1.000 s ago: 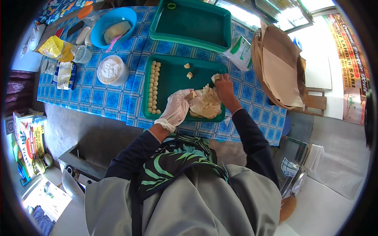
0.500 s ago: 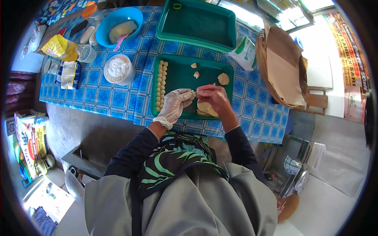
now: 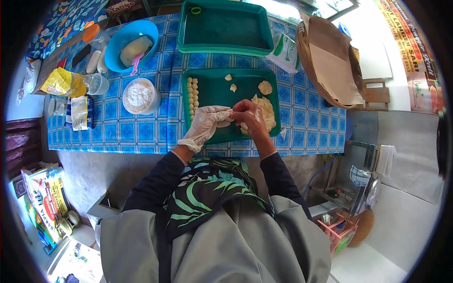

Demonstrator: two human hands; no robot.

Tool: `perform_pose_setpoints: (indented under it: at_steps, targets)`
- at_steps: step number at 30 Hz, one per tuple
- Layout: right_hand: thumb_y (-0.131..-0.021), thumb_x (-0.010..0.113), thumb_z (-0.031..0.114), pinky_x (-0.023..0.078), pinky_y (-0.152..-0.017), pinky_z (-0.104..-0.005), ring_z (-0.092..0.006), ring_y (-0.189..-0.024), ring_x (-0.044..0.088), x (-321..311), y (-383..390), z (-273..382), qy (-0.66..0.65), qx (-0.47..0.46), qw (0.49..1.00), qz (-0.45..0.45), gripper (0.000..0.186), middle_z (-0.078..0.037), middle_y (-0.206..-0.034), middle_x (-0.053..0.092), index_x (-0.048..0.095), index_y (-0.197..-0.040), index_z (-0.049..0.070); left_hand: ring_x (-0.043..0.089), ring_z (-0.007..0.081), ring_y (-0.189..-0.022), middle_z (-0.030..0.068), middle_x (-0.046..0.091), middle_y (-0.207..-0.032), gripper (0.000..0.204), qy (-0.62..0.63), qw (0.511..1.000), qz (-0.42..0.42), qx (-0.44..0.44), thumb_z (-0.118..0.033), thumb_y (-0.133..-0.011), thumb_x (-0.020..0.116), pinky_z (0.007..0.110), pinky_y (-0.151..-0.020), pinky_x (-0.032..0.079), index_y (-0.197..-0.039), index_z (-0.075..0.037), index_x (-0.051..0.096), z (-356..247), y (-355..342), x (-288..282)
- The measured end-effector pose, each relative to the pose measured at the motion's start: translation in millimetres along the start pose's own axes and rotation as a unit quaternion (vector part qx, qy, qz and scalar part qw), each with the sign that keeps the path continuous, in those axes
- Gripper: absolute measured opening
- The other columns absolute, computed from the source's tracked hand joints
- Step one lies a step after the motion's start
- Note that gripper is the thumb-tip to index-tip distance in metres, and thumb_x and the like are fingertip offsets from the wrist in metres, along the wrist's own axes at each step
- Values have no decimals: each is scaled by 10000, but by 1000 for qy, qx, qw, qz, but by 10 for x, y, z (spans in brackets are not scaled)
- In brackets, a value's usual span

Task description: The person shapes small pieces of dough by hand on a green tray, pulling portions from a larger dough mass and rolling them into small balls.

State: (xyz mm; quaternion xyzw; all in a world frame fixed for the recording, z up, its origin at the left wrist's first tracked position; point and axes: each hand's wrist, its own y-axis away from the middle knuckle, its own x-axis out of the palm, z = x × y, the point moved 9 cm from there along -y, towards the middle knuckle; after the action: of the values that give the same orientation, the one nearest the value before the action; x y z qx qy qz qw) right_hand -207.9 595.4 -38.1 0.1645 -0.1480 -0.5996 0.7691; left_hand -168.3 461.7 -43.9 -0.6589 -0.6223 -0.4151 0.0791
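Note:
Over a green tray point(image 3: 212, 87) my two hands meet at the fingertips. My left hand point(image 3: 204, 124), in a clear thin glove, is closed in a pinch around what looks like a small pale piece of dough, mostly hidden by the fingers. Bare and also pinched, my right hand point(image 3: 251, 118) touches the left fingertips; what it grips is hidden. Small round dough balls point(image 3: 193, 92) stand in two rows along the tray's left side. Two small dough bits point(image 3: 233, 87) lie at the far middle. A flattened lump point(image 3: 265, 87) sits far right, above a larger dough mass point(image 3: 268, 112) partly behind my right hand.
Behind the tray are stacked empty green trays point(image 3: 222, 28) and a plastic bag point(image 3: 284, 54). A paper-lined round basket point(image 3: 332, 66) stands right. At left are a tub of white powder point(image 3: 140, 96), a blue bowl with dough point(image 3: 112, 49), jars and a yellow packet point(image 3: 63, 82).
The view has shifted slightly. My right hand has come in against the left fingertips, its fingers now pinched, and more of the large dough mass shows beside it.

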Motion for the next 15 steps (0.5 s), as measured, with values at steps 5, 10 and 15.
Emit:
perform_pose_setpoints:
  at_steps: [5, 10, 15]
  targets:
    - [-730, 720, 13, 492, -533, -253, -136, -632, 620, 88, 18, -25, -59, 0, 998, 7, 131, -64, -741, 653, 695, -854, -21, 697, 200, -801, 145, 693, -934, 168, -32, 999, 7, -9, -15, -856, 655, 290, -704, 595, -1004, 65, 647, -125, 38, -38]
    - [-738, 714, 11, 498, -559, -244, -123, -629, 606, 67, 52, 180, -17, -173, 985, -3, 145, -52, -732, 648, 704, -882, -4, 695, 202, -797, 148, 690, -928, 158, 1, 1000, 7, -7, 7, -841, 654, 294, -722, 598, -988, 67, 645, -134, -46, -34]
    - [-725, 720, 14, 492, -542, -242, -112, -616, 592, 37, -26, 124, 36, -156, 985, -62, 149, -50, -762, 640, 705, -871, -9, 690, 213, -796, 153, 681, -959, 127, -3, 999, -18, 40, 1, -854, 632, 310, -755, 591, -964, 62, 649, -56, -178, -129]
